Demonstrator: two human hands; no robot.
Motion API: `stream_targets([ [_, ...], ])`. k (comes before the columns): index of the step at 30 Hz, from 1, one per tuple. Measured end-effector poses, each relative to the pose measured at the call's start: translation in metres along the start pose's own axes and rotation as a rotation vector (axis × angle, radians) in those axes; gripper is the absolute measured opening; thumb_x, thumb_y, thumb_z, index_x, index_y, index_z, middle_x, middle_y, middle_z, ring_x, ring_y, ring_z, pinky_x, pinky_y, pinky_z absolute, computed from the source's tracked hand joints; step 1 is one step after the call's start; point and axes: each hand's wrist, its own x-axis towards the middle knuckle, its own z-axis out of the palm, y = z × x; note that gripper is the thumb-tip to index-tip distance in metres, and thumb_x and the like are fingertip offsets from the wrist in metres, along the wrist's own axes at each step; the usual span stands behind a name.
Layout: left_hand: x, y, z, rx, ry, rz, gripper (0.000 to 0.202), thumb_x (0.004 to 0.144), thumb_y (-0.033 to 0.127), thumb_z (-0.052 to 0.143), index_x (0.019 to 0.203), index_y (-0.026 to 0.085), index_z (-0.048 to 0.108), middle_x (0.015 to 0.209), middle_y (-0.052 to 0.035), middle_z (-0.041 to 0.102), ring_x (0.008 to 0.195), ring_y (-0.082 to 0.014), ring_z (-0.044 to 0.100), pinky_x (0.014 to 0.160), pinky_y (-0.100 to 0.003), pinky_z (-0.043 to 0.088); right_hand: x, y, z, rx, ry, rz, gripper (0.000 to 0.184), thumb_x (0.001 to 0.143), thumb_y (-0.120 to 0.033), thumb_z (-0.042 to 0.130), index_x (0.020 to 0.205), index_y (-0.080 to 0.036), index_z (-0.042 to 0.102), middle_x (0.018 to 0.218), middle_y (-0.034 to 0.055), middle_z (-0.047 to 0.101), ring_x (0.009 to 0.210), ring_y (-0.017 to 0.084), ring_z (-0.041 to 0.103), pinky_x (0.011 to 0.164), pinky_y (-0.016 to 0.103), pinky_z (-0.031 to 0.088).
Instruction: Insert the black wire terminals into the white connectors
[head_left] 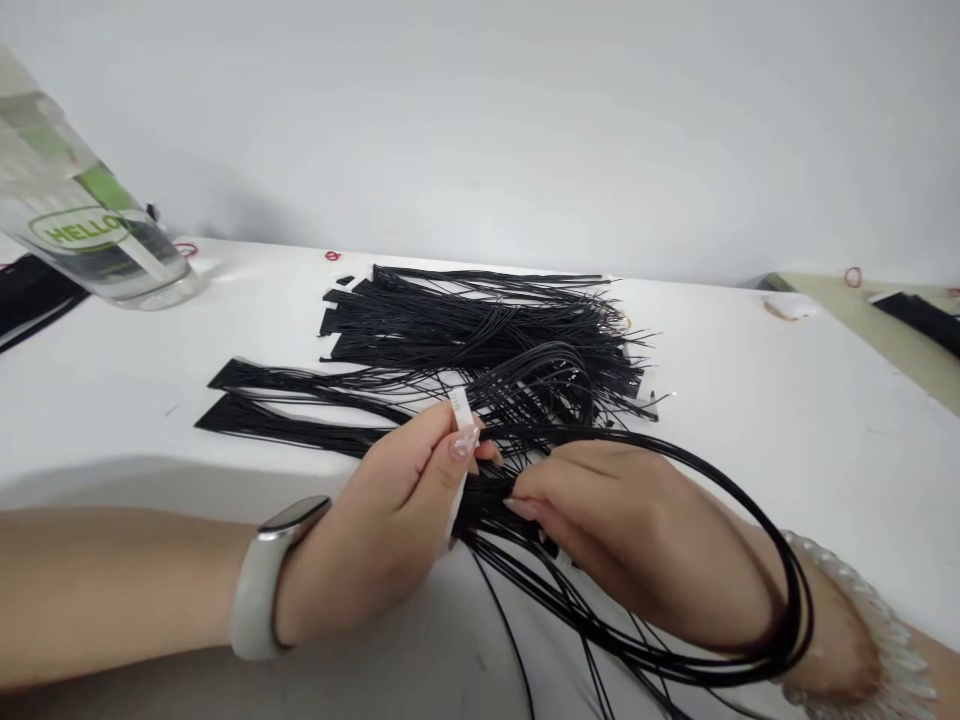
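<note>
My left hand (390, 520), with a grey smart band at the wrist, pinches a narrow white strip (460, 407) between thumb and fingers. Black wires fan out from the strip, and some bend into a long loop (799, 605) that passes over my right wrist. Fingers of my right hand (637, 530) are closed among the black wires (495, 495) just right of the strip; exactly which strands they grip is hidden. Behind both hands lies a pile of black wire bundles (450, 325) with loose ends pointing right. Two flat-ended bundles (262, 420) stretch out to the left.
A clear cup (82, 230) marked HELLO, holding liquid, stands at the left edge of view. Black material (34, 300) lies beside it. Small red rings (332, 256) lie along the back of the white table (120, 410). Another black piece (919, 318) rests on the surface at far right.
</note>
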Motion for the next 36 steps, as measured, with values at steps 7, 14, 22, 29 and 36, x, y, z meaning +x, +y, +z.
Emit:
stream_targets([
  [7, 0.001, 0.0, 0.0, 0.041, 0.014, 0.042, 0.024, 0.089, 0.03, 0.032, 0.079, 0.021, 0.052, 0.075, 0.0027, 0.059, 0.07, -0.01, 0.053, 0.066, -0.019, 0.041, 0.0, 0.01, -0.007, -0.107, 0.004, -0.048, 0.015, 0.081, -0.013, 0.043, 0.07, -0.017, 0.053, 0.066, 0.0001, 0.054, 0.061, 0.01, 0.046, 0.055, 0.024, 0.035],
  [14, -0.004, -0.002, -0.002, 0.113, -0.045, 0.03, 0.027, 0.089, 0.033, 0.031, 0.077, 0.02, 0.052, 0.07, 0.0015, 0.059, 0.066, -0.0113, 0.054, 0.062, -0.021, 0.041, -0.011, 0.064, -0.059, -0.148, 0.308, 0.411, 0.006, 0.067, -0.019, 0.062, 0.063, -0.017, 0.065, 0.046, -0.0026, 0.053, 0.039, 0.003, 0.041, 0.038, 0.019, 0.026],
  [22, -0.005, -0.002, -0.001, 0.042, -0.085, 0.016, 0.027, 0.089, 0.032, 0.032, 0.074, 0.021, 0.052, 0.07, 0.0031, 0.058, 0.067, -0.01, 0.054, 0.063, -0.02, 0.041, -0.005, 0.082, -0.078, 1.039, 0.982, 0.534, 0.025, 0.08, -0.004, 0.043, 0.09, -0.019, 0.061, 0.099, 0.002, 0.058, 0.06, -0.002, 0.05, 0.054, 0.018, 0.04],
  [29, -0.005, -0.001, 0.0, -0.066, -0.046, -0.101, 0.029, 0.087, 0.039, 0.034, 0.076, 0.021, 0.053, 0.071, 0.0015, 0.059, 0.066, -0.011, 0.054, 0.062, -0.022, 0.041, -0.001, 0.039, -0.051, 0.64, 0.825, 0.443, 0.003, 0.076, -0.022, 0.06, 0.078, -0.021, 0.06, 0.071, 0.0004, 0.057, 0.052, 0.005, 0.045, 0.042, 0.019, 0.032],
  [36, -0.002, 0.003, -0.001, -0.112, 0.055, -0.083, 0.03, 0.086, 0.041, 0.037, 0.071, 0.019, 0.051, 0.071, -0.0012, 0.059, 0.07, -0.013, 0.054, 0.065, -0.022, 0.044, -0.001, 0.025, -0.039, 0.397, 0.807, 0.409, 0.014, 0.077, -0.032, 0.059, 0.072, -0.02, 0.055, 0.063, 0.001, 0.052, 0.054, 0.007, 0.045, 0.041, 0.02, 0.032],
])
